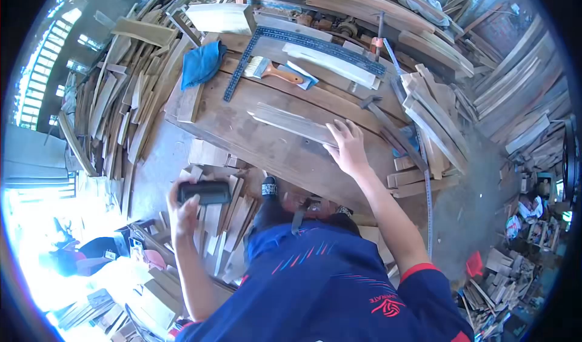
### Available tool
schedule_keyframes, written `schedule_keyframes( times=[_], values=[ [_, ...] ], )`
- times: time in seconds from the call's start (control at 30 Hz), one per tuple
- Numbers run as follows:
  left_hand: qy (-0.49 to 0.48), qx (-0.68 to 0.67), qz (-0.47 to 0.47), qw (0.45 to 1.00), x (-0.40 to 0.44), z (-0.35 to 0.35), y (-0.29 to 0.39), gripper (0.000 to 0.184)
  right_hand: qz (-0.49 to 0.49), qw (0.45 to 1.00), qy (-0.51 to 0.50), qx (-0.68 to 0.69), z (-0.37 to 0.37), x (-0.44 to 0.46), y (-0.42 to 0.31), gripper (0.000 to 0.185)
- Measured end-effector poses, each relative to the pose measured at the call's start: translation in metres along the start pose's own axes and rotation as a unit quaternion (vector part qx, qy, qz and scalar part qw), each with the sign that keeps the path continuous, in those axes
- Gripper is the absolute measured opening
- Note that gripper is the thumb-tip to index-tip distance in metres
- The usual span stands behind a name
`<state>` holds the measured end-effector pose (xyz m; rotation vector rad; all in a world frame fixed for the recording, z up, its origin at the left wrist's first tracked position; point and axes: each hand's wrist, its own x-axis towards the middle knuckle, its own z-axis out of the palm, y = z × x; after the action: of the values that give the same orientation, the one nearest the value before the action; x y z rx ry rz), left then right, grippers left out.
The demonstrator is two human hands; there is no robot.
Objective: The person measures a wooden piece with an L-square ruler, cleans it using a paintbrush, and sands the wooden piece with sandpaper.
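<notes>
My left hand is closed around a black rectangular object that looks like a phone, held low beside the workbench. Over the bench, my right hand has its fingers spread at the right end of some thin wooden strips. Whether the fingertips touch the wood I cannot tell. Beyond the strips lies a paintbrush with a wooden handle, beside a small blue-and-white piece. A dark framing square sits behind it. Right of my right hand rests a hammer.
A folded blue cloth lies at the bench's left corner. Stacked wood strips flank the left side, and cut boards stand at the right. Offcuts cover the floor near my feet. A long ruler hangs past the right edge.
</notes>
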<state>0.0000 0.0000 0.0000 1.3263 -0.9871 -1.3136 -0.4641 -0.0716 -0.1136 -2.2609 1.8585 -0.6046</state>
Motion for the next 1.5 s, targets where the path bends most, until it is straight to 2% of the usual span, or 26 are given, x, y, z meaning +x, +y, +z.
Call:
schedule_keyframes(
  times=[0.03,0.1,0.23,0.3,0.37,0.43,0.47,0.57,0.63,0.7,0.73,0.8,0.87,0.9,0.97,1.03,1.07,1.17,1.2,1.27,1.3,1.37,1.5],
  values=[
    [0.004,-0.083,-0.02,0.996,-0.015,-0.018,-0.025,0.057,-0.019,0.999,0.025,0.022,-0.002,-0.009,-0.001,0.063],
    [0.036,-0.145,-0.106,0.983,-0.018,-0.033,-0.06,0.056,-0.046,0.996,0.066,0.047,0.006,-0.001,0.004,0.065],
    [0.029,-0.067,-0.226,0.971,-0.046,-0.067,-0.125,0.048,-0.062,0.991,0.101,0.062,0.015,-0.014,-0.006,0.065],
    [0.02,0.154,-0.299,0.942,-0.056,-0.048,-0.121,0.041,-0.064,0.991,0.111,0.044,0.014,-0.017,-0.012,0.062],
    [-0.045,0.347,-0.323,0.879,-0.069,-0.061,-0.169,0.043,-0.087,0.987,0.126,0.053,0.016,-0.02,-0.01,0.056],
    [-0.093,0.424,-0.287,0.854,-0.082,-0.034,-0.17,0.047,-0.121,0.979,0.145,0.076,0.013,-0.023,-0.01,0.054],
    [-0.131,0.437,-0.34,0.823,-0.084,-0.022,-0.162,0.052,-0.13,0.978,0.146,0.069,0.013,-0.025,-0.01,0.051],
    [-0.052,0.373,-0.294,0.878,-0.123,-0.042,-0.253,0.057,-0.147,0.977,0.145,0.046,0.015,-0.031,-0.008,0.044],
    [-0.068,0.356,-0.292,0.885,-0.133,-0.04,-0.261,0.056,-0.15,0.978,0.141,0.036,0.017,-0.036,-0.01,0.04],
    [-0.082,0.339,-0.289,0.892,-0.144,-0.039,-0.269,0.058,-0.112,0.98,0.136,0.088,0.018,-0.037,-0.012,0.04],
    [-0.078,0.373,-0.29,0.878,-0.146,-0.029,-0.256,0.056,-0.093,0.98,0.134,0.113,0.017,-0.037,-0.013,0.04],
    [-0.008,0.296,-0.297,0.908,-0.179,-0.057,-0.319,0.052,-0.078,0.976,0.148,0.137,0.013,-0.036,-0.016,0.043],
    [-0.008,0.282,-0.288,0.915,-0.19,-0.068,-0.337,0.049,-0.053,0.974,0.164,0.147,0.01,-0.037,-0.015,0.047],
    [-0.025,0.301,-0.292,0.907,-0.189,-0.067,-0.326,0.047,-0.036,0.974,0.172,0.145,0.009,-0.04,-0.014,0.05],
    [-0.103,0.373,-0.321,0.864,-0.169,-0.039,-0.253,0.045,0.0,0.973,0.169,0.155,0.01,-0.048,-0.009,0.053],
    [-0.153,0.409,-0.282,0.854,-0.152,-0.011,-0.185,0.042,0.034,0.972,0.147,0.181,0.017,-0.059,0.0,0.055],
    [-0.157,0.42,-0.189,0.874,-0.151,-0.005,-0.172,0.043,0.044,0.966,0.148,0.206,0.014,-0.056,0.0,0.049],
    [-0.152,0.389,-0.193,0.888,-0.14,-0.004,-0.172,0.042,0.074,0.973,0.095,0.196,-0.007,-0.046,0.003,0.031],
    [-0.14,0.345,-0.205,0.905,-0.14,-0.005,-0.178,0.04,0.07,0.977,0.103,0.173,-0.006,-0.043,0.007,0.028],
    [-0.126,0.381,-0.178,0.899,-0.144,-0.005,-0.191,0.04,0.065,0.982,0.121,0.127,0.003,-0.038,0.016,0.021],
    [-0.119,0.4,-0.163,0.894,-0.144,-0.006,-0.197,0.041,0.064,0.982,0.138,0.108,0.003,-0.034,0.016,0.02],
    [-0.072,0.344,-0.116,0.929,-0.139,-0.003,-0.215,0.044,0.065,0.98,0.172,0.073,0.005,-0.03,0.011,0.02],
    [0.076,0.238,-0.146,0.957,-0.125,-0.009,-0.266,0.045,0.081,0.975,0.138,0.151,0.018,-0.039,0.019,0.036]
  ],
)
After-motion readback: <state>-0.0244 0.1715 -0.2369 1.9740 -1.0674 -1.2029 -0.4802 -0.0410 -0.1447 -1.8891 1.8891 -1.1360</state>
